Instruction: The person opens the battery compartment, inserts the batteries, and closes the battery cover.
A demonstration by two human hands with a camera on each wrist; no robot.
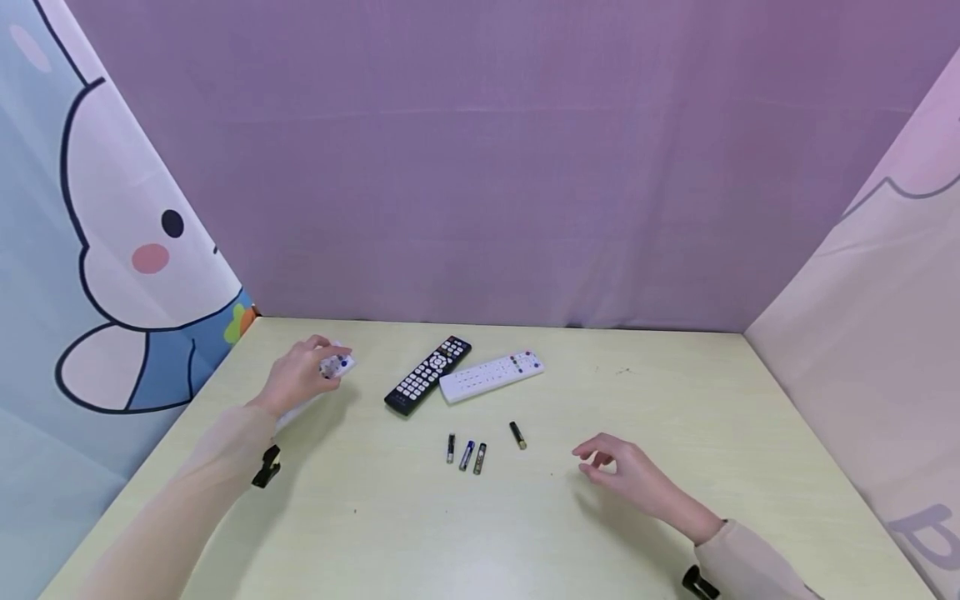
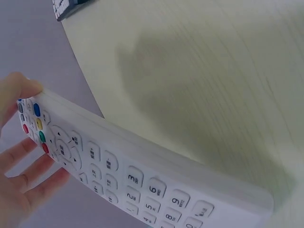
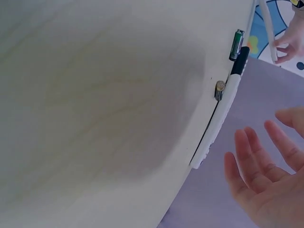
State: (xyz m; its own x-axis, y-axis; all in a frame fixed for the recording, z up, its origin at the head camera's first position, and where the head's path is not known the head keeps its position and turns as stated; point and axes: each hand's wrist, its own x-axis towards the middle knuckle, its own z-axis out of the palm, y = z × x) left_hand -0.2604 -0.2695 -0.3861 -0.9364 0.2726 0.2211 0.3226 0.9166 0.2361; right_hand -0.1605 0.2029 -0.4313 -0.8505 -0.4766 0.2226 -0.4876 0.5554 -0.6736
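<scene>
My left hand (image 1: 298,377) grips a white remote control (image 2: 102,137) by the end with the coloured buttons, thumb on one edge and fingers on the other. The remote is raised off the table at the left side; in the head view most of it is hidden behind the hand and wrist. My right hand (image 1: 626,473) hovers above the table at the right, holding nothing, its fingers loosely bent. Several small batteries (image 1: 480,458) lie near the table's middle, and one dark battery (image 1: 517,435) is the closest thing to the right hand.
A black remote control (image 1: 427,375) lies slanted towards the back of the table (image 1: 637,400). Touching or nearly touching it is a second white remote control (image 1: 491,377). Behind the table hangs a purple cloth (image 1: 487,167), with printed cloths at both sides.
</scene>
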